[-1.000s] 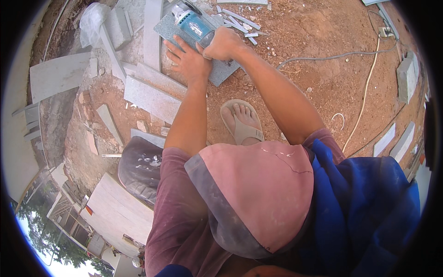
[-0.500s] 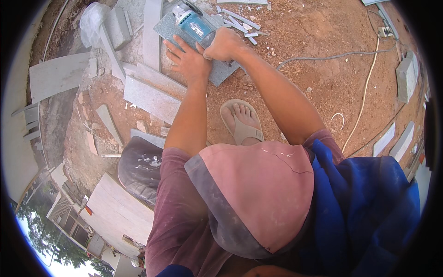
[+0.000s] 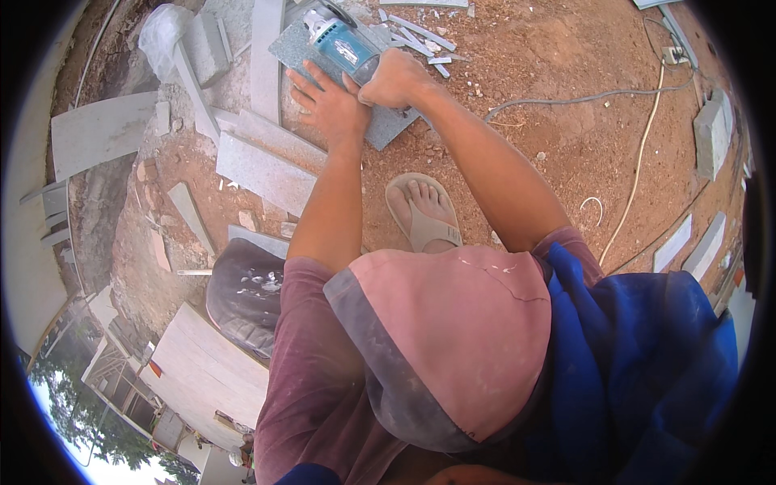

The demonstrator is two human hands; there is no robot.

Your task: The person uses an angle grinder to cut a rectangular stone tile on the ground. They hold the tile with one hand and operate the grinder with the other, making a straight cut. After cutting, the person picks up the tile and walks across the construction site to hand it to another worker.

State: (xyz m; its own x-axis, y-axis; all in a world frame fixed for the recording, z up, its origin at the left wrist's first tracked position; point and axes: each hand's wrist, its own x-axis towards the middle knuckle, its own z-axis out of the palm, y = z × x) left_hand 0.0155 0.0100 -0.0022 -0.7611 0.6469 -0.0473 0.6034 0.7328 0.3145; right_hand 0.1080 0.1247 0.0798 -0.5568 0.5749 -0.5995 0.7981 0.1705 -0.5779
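A teal angle grinder (image 3: 346, 48) with a silver head and a dark disc guard is at the top centre. My right hand (image 3: 396, 78) is wrapped around the rear of its body. Beneath the grinder lies a grey stone tile (image 3: 391, 128), set diagonally on the ground. My left hand (image 3: 330, 105) presses on this tile with fingers spread, its thumb close to the grinder and my right hand. Where the disc meets the tile is hard to make out.
Cut stone strips (image 3: 416, 36) lie right of the grinder. Larger slabs (image 3: 263, 170) and a clear plastic bag (image 3: 164, 36) are on the left. A grey cable (image 3: 566, 103) crosses the reddish soil. My sandalled foot (image 3: 423, 212) stands below the tile.
The grinder and my right hand have shifted very slightly to the right. My left hand stays in place on the tile.
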